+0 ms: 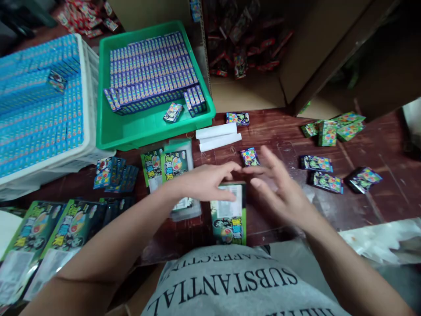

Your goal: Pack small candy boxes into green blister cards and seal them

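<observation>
My left hand (205,182) rests flat, fingers stretched out, on the top edge of a green and black printed pouch (228,217) lying on the dark red table (289,131). My right hand (276,184) hovers just right of it, fingers spread and slightly blurred, holding nothing. A small colourful box (249,156) lies just beyond my fingertips. More pouches (173,164) lie under and beyond my left wrist.
A green tray (148,127) of purple boxes and a white crate (88,145) of blue boxes stand far left. Two white rolls (219,136) lie mid-table. Small boxes (320,173) are scattered right, flat pouches (49,232) near left, an open carton (263,92) behind.
</observation>
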The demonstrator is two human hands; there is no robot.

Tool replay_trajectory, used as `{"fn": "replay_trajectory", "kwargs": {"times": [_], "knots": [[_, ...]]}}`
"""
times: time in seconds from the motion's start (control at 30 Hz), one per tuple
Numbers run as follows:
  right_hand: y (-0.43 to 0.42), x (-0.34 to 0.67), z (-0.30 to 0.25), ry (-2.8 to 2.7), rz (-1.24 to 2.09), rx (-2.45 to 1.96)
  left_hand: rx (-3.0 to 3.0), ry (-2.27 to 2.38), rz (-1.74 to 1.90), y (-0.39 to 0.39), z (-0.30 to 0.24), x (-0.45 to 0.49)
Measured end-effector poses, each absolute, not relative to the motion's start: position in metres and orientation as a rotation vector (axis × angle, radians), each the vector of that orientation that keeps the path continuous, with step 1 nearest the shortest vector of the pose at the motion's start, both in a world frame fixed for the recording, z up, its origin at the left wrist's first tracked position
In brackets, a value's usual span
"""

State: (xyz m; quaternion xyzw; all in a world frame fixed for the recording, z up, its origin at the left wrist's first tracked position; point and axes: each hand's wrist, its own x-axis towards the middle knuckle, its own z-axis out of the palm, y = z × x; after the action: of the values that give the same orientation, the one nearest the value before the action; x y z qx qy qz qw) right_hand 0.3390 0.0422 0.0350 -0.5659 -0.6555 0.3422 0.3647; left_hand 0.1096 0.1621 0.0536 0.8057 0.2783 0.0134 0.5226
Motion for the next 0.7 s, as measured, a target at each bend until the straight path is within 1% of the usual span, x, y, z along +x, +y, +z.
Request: {"fn": "replay_trajectory", "kwargs": {"times": [0.07,0.17,0.27,0.37,0.53,0.7], "knots": [[0.028,0.355,0.038,-1.346,0.792,-1.474,1.849,0.650,0.101,0.169,0.055,0.096],[0.007,0.370,0.036,-0.906,0.732,-1.474,1.623,0.865,0.490,0.166,0.054,0.076],[0.000,0.364,0.032,-0.581,0.948,-1.404,1.457,1.068,0.828,0.147,0.050,0.066],[0.011,0.343,0.033,-0.311,1.182,-1.269,1.416,1.176,0.942,0.124,0.046,0.065],[0.038,0.309,0.035,-0.186,1.359,-1.118,1.352,1.272,1.017,0.098,0.046,0.058],[0.047,0.289,0.025,-0.285,1.331,-1.109,1.199,1.330,1.084,0.077,0.042,0.042]]}}
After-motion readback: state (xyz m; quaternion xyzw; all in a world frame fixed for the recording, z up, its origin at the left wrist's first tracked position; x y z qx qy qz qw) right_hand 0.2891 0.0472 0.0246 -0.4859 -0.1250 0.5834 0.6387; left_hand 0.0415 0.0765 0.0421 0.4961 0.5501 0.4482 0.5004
